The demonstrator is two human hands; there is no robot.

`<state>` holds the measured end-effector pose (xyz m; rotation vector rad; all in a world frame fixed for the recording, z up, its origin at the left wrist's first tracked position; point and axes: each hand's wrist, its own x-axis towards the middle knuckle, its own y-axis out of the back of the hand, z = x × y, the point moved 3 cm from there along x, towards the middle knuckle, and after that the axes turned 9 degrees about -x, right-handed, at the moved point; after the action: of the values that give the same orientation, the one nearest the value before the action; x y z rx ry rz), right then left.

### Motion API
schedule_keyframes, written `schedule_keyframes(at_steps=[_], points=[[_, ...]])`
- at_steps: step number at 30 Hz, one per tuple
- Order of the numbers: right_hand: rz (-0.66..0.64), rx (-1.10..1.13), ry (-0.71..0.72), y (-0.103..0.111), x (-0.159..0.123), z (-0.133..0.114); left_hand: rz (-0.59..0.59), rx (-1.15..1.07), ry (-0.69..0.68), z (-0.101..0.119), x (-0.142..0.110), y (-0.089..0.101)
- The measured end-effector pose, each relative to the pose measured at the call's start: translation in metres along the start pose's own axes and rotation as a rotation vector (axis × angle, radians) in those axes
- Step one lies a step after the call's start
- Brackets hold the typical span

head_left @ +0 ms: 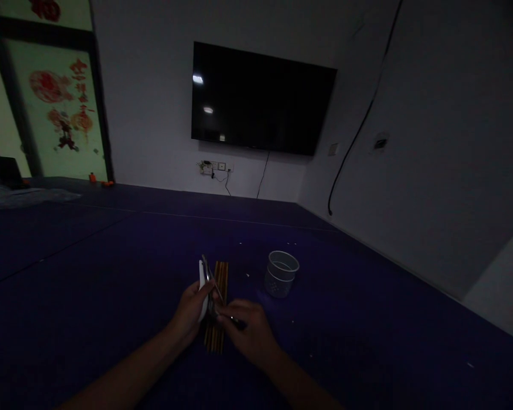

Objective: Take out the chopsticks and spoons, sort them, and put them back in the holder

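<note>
My left hand (190,312) is closed around a white spoon-like utensil (202,276) and slim metal utensils (206,269), which look like spoons held upright side by side. Against their lower ends, my right hand (251,330) pinches a utensil with a dark handle (238,323); its front part is hidden by the fingers. Beneath both hands a bundle of brown wooden chopsticks (222,273) lies lengthwise on the purple-blue surface. To the right of the hands stands a grey round utensil holder (280,276) with small holes in its side, apart from both hands.
Small white scraps (247,275) dot the purple-blue floor (132,273). A black cable (353,142) hangs down the right wall. Beyond are a wall television (260,102) and sockets (216,167). Plastic sheeting (29,196) lies far left, near small orange objects (93,177).
</note>
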<state>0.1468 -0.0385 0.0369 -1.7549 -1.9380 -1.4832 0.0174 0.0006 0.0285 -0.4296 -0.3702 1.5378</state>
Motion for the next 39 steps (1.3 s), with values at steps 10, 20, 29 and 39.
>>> schedule_keyframes(at_steps=[10,20,29,39], points=[[0.09,-0.004,-0.419,0.002,-0.002,0.045,0.065,-0.016,0.063,-0.004,0.013,0.012],[-0.054,-0.229,-0.325,0.002,-0.001,0.044,0.154,-0.136,0.122,-0.005,0.014,0.011],[-0.19,-0.411,-0.249,0.004,0.001,0.042,0.133,-0.109,0.122,-0.007,0.014,0.012],[-0.208,-0.457,-0.235,0.005,0.001,0.041,0.125,-0.094,0.126,-0.003,0.01,0.01]])
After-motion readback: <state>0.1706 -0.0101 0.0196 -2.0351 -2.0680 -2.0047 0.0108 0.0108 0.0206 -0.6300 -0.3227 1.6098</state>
